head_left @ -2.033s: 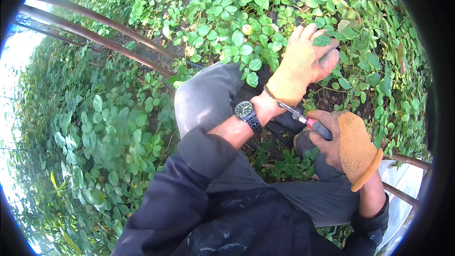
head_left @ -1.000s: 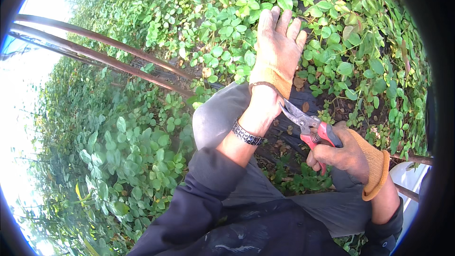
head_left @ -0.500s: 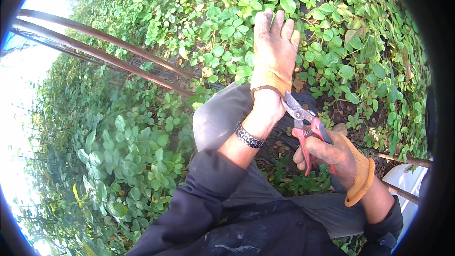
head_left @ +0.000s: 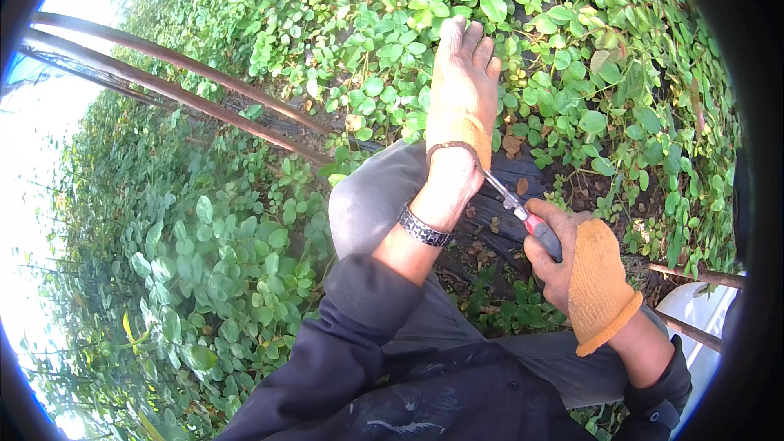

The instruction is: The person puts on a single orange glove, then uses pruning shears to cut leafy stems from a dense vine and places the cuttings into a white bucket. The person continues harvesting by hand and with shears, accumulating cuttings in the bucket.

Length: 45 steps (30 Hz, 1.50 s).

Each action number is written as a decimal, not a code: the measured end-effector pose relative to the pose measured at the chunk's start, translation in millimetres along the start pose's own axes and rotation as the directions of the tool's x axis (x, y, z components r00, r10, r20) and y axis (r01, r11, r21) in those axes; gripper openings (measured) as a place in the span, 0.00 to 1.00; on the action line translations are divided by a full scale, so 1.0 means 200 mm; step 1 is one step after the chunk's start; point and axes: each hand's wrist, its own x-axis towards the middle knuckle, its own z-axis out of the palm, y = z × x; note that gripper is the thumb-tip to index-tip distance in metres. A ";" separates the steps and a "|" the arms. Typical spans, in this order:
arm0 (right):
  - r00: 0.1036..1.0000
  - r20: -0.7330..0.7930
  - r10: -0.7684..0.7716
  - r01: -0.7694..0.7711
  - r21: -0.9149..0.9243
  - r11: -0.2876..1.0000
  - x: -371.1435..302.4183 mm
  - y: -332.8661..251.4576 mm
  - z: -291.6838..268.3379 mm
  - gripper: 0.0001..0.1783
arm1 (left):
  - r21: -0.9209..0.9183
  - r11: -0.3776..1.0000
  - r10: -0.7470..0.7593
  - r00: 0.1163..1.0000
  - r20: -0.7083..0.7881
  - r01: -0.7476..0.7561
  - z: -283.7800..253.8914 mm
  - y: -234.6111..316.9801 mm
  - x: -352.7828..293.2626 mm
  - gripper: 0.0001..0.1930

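My left hand [head_left: 462,86], in an orange and tan work glove, reaches forward with its fingers stretched out over the green leaves. Nothing shows in its grasp, though the palm side is hidden. A patterned wristband [head_left: 425,227] circles the bare skin above the glove. My right hand [head_left: 576,257], gloved alike, is closed round red and dark-handled pruning shears [head_left: 523,211]. The shears are turned nearly edge-on, and their tip meets or overlaps the cuff of the left glove; whether it touches, I cannot tell.
Dense leafy plants [head_left: 588,82] spread ahead and on the left. Brown poles [head_left: 188,72] slant in from the upper left. Dark plastic sheeting [head_left: 523,170] lies under the hands, beside my grey-trousered knee [head_left: 371,204]. A white container [head_left: 694,310] stands at the right.
My right hand has rolled over, so the shears went from showing their side to edge-on, with the tip still at the left cuff. My left hand shifted slightly left, its fingers closer together.
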 end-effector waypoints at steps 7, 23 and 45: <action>0.963 -0.007 -0.268 0.255 -0.287 0.924 -0.01 -0.01 -0.06 0.19 | 0.069 0.988 -0.139 0.990 0.005 0.138 -0.01 0.00 0.08 0.39; 0.927 0.257 -0.272 0.327 -0.201 0.924 -0.01 -0.01 -0.17 0.27 | -0.246 0.867 -0.413 0.901 0.136 0.434 0.08 -0.08 -0.01 0.39; 0.888 0.277 -0.366 0.415 -0.144 0.898 -0.06 0.09 -0.25 0.14 | -0.120 0.914 -0.398 0.914 -0.076 0.388 0.21 -0.08 -0.06 0.47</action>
